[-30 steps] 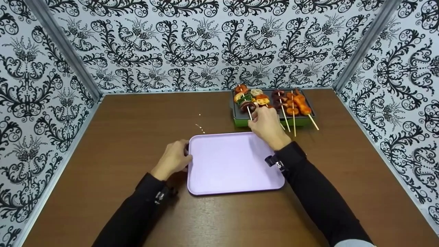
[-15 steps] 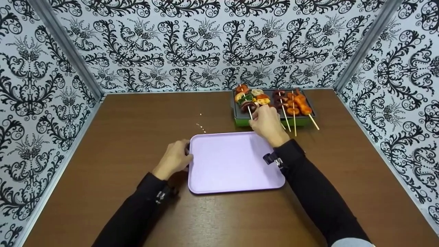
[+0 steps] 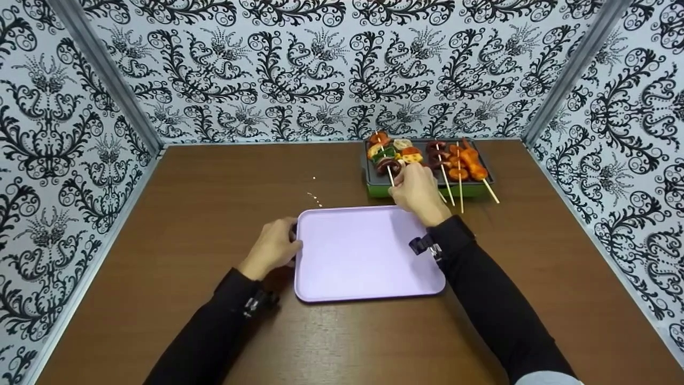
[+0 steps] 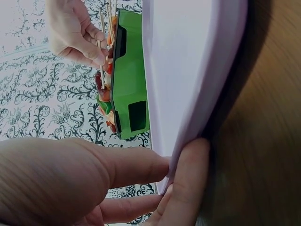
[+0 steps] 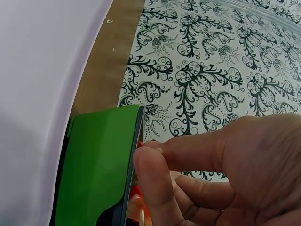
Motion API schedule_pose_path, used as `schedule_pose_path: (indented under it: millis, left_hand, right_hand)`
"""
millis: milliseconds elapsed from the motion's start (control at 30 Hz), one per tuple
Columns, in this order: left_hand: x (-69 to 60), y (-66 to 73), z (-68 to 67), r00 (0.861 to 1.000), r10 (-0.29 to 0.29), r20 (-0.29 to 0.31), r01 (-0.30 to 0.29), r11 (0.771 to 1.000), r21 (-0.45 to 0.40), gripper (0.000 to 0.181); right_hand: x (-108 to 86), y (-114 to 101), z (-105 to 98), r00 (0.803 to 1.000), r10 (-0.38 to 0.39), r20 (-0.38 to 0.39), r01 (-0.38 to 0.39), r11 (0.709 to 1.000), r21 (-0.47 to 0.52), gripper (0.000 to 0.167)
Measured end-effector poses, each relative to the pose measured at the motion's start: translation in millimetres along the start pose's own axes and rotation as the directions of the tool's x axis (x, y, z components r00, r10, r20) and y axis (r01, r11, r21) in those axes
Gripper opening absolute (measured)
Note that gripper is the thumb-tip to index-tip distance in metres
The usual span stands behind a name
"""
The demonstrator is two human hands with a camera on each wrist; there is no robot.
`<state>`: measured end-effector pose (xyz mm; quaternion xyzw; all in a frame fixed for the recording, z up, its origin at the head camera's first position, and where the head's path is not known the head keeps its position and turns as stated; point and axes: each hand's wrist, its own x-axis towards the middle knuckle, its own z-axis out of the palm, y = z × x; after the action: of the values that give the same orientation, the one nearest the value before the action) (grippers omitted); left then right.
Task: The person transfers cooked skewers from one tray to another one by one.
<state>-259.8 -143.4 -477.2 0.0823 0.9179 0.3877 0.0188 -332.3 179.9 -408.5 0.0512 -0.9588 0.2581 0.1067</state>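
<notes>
A pale purple rectangular tray [image 3: 363, 256] lies on the brown table. My left hand [image 3: 272, 247] grips its left rim, the thumb on top and fingers beneath in the left wrist view. Behind the tray stands a toy grill [image 3: 378, 191] with a green body and dark grey top, bearing several food skewers. My right hand [image 3: 419, 192] pinches the stick of the leftmost skewer [image 3: 388, 166], whose pieces are brown, green, yellow and orange. That skewer still lies along the grill top. In the right wrist view, thumb and forefinger [image 5: 155, 162] meet at the stick's end.
More skewers [image 3: 460, 166] lie on the grill's right half, their sticks jutting over its front edge. A second vegetable skewer [image 3: 411, 154] is partly hidden by my right hand. Small pale crumbs [image 3: 315, 199] dot the table. Patterned panels [image 3: 320, 69] wall the back and sides.
</notes>
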Motion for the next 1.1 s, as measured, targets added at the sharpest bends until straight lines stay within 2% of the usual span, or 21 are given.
schedule_pose_path:
  millis: [200, 400, 600, 700, 900, 1100]
  left_hand:
    - [-0.6, 1.8, -0.8, 0.999, -0.039, 0.015, 0.040, 0.999, -0.017, 0.055]
    - [1.6, -0.3, -0.4, 1.000, -0.018, -0.001, 0.018, 0.999, 0.037, 0.054]
    - [2.1, -1.3, -1.4, 1.000, 0.000, -0.004, 0.000, 0.998, 0.066, 0.054]
    - [1.7, -0.7, -1.6, 1.000, 0.000, 0.004, 0.000, 0.999, 0.049, 0.053]
    - [1.3, -0.1, -1.9, 1.000, -0.009, 0.024, 0.010, 1.000, -0.029, 0.047]
    - [1.1, -2.3, 0.0, 1.000, -0.017, 0.026, 0.018, 1.000, -0.026, 0.047]
  right_hand:
    - [0.6, -1, 0, 0.999, 0.040, 0.026, -0.041, 0.998, 0.038, 0.006]
    - [0.5, -5, -1, 0.993, 0.112, 0.047, -0.117, 0.986, 0.118, 0.004]
    - [1.0, -9, -1, 0.979, 0.180, 0.092, -0.197, 0.952, 0.236, 0.006]
    - [0.6, -10, -1, 0.971, 0.211, 0.111, -0.234, 0.933, 0.273, 0.007]
    - [-1.5, -11, -2, 0.964, 0.241, 0.111, -0.265, 0.905, 0.333, 0.009]
    - [-7.3, -10, 0, 0.962, 0.241, 0.128, -0.273, 0.874, 0.402, 0.008]
